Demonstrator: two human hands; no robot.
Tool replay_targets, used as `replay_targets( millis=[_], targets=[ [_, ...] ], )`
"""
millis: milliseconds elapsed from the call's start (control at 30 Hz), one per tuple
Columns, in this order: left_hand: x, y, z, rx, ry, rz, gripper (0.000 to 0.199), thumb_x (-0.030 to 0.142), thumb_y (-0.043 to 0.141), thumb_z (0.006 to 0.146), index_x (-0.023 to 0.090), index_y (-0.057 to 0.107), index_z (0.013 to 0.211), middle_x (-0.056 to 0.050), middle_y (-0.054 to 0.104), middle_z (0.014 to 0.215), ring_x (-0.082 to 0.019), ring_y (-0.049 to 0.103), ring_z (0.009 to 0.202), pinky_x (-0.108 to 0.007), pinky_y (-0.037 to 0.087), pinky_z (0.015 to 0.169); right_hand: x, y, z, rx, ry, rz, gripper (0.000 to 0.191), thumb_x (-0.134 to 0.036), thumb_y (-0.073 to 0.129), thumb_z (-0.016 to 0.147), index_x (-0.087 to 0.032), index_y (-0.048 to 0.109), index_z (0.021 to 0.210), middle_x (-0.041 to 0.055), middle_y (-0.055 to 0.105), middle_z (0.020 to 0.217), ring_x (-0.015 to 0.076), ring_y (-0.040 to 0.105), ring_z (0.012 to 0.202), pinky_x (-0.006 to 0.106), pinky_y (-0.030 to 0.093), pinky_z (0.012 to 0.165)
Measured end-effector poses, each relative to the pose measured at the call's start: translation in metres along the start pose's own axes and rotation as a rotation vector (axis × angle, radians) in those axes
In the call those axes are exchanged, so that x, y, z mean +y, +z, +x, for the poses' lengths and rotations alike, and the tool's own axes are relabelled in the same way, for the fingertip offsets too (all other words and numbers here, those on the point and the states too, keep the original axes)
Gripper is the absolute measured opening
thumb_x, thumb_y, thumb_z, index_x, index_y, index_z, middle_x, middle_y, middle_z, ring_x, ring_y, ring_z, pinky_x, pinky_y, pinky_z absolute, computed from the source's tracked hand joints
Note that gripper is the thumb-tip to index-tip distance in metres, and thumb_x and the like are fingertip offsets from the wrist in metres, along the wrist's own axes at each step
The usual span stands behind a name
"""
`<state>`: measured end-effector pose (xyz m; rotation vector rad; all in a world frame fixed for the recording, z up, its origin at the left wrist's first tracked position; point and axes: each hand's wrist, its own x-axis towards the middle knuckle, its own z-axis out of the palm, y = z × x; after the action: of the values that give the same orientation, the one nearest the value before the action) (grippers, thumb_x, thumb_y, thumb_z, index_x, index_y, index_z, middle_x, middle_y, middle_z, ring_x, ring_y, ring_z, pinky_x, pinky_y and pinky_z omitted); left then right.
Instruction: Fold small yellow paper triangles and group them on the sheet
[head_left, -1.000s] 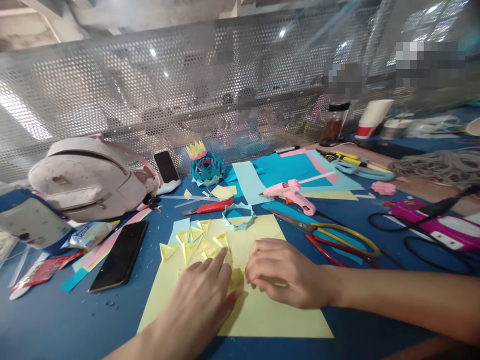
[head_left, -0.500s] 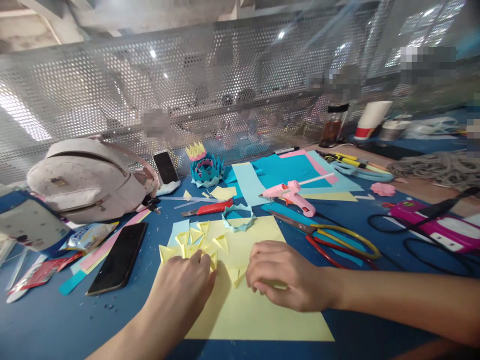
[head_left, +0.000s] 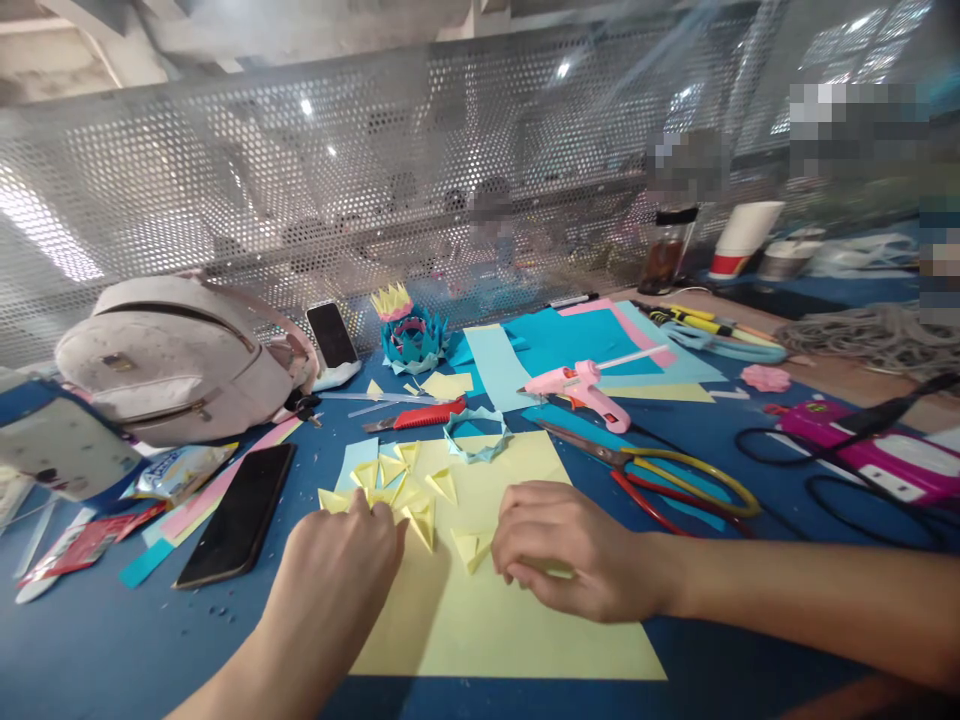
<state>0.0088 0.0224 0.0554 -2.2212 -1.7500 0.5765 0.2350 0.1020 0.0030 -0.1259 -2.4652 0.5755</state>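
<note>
My left hand [head_left: 341, 565] is over the left part of a pale yellow sheet [head_left: 517, 640], at a cluster of folded yellow paper pieces [head_left: 392, 470]. Its fingertips point away and are hidden behind the knuckles. My right hand [head_left: 566, 550] rests on the sheet's right side with fingers curled; what they hold, if anything, is hidden. One folded yellow piece [head_left: 471, 549] lies just left of it, and another [head_left: 443, 486] lies farther up. A light blue folded paper ring [head_left: 477, 436] sits at the sheet's top edge.
Scissors [head_left: 622, 458] and a pink glue gun [head_left: 581, 388] lie beyond my right hand. A red cutter [head_left: 429, 415] is behind the ring. On the left are a black phone [head_left: 238, 515] and a backpack [head_left: 172, 350]. A blue paper flower [head_left: 414, 338] stands at the back.
My left hand has moved slightly left, uncovering more of the folded yellow pieces. The piece beside my right hand shows more fully. My right hand has stayed in place.
</note>
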Motion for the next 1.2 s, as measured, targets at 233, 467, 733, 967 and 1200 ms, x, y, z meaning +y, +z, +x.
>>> replay_targets(
  millis=[233,467,733,967,1200],
  targets=[
    [-0.011,0.001,0.001,-0.135,-0.064,-0.039,0.043,-0.011,0.036,0.075,0.010,0.074,0.079,-0.015,0.072,0.074,-0.031,0.073,0.073,-0.030,0.050,0.051,0.000,0.000,0.000,0.003,-0.011,0.005,0.025,-0.022,0.041,0.096,-0.017,0.060,0.081,0.0060,0.067,0.074,0.0164,0.054,0.073,0.031,0.043,0.070],
    [-0.022,0.003,0.011,-0.037,-0.126,-0.091,0.041,0.009,0.028,0.093,0.010,0.068,0.084,-0.019,0.073,0.089,-0.031,0.073,0.069,-0.032,0.046,0.050,-0.001,0.000,0.001,0.012,-0.021,0.024,0.023,-0.020,0.043,0.095,-0.016,0.060,0.081,0.0057,0.067,0.073,0.0162,0.053,0.072,0.030,0.043,0.069],
    [-0.028,0.003,0.020,-0.002,-0.172,-0.187,0.034,0.017,0.029,0.093,0.017,0.061,0.080,-0.008,0.069,0.071,-0.025,0.069,0.064,-0.027,0.029,0.049,-0.001,0.000,0.000,0.024,-0.039,0.033,0.018,-0.018,0.045,0.092,-0.016,0.060,0.082,0.0047,0.067,0.074,0.0158,0.053,0.072,0.029,0.042,0.069],
    [-0.029,0.008,0.024,0.065,-0.141,-0.228,0.027,0.020,0.037,0.090,0.020,0.056,0.070,-0.004,0.069,0.067,-0.021,0.067,0.062,-0.028,0.017,0.048,0.000,0.001,0.000,0.017,-0.044,0.030,0.019,-0.018,0.045,0.092,-0.016,0.062,0.082,0.0051,0.068,0.073,0.0162,0.053,0.072,0.029,0.043,0.069],
    [-0.026,0.029,0.033,0.339,-0.068,-0.237,0.031,0.029,0.031,0.097,0.018,0.060,0.092,-0.010,0.068,0.123,-0.017,0.067,0.057,-0.028,0.032,0.047,0.001,0.000,-0.001,-0.004,-0.040,0.028,0.020,-0.020,0.044,0.092,-0.017,0.061,0.081,0.0051,0.067,0.072,0.0166,0.053,0.071,0.030,0.043,0.068]
  ],
)
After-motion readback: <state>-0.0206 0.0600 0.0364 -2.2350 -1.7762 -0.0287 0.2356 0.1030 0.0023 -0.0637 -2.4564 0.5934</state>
